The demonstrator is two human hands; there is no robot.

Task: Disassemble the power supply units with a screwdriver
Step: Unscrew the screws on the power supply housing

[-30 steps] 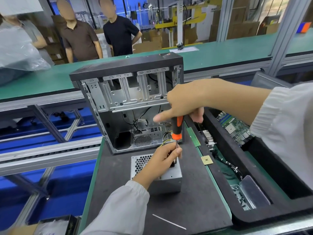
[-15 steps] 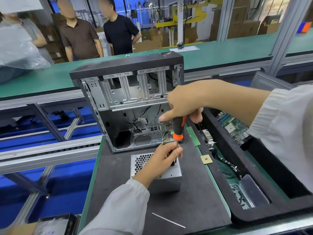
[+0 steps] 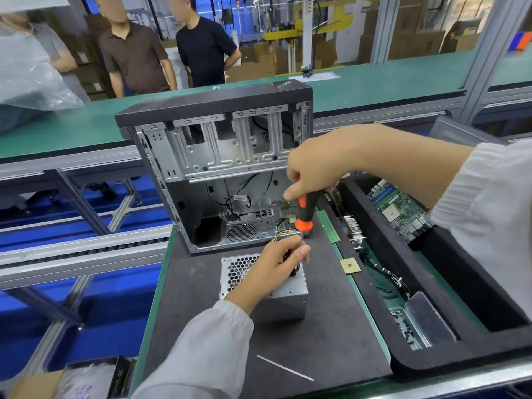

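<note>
The step in hand looks like loosening a screw on top of the power supply [image 3: 288, 295], which sits on the dark tabletop [image 3: 316, 335] under both hands, just in front of the open computer case [image 3: 218, 174]. The left hand [image 3: 276, 263] rests on the metal box, fingers curled, thumb and fingertips pinched around the screwdriver's shaft to steady it. Directly above, the right hand [image 3: 313, 168] is closed in a fist on the orange and black screwdriver [image 3: 305, 214], forearm reaching in from the right, tool nearly upright. The tip is hidden behind the left hand. Next it probably needs downward pressure and steady turning.
</note>
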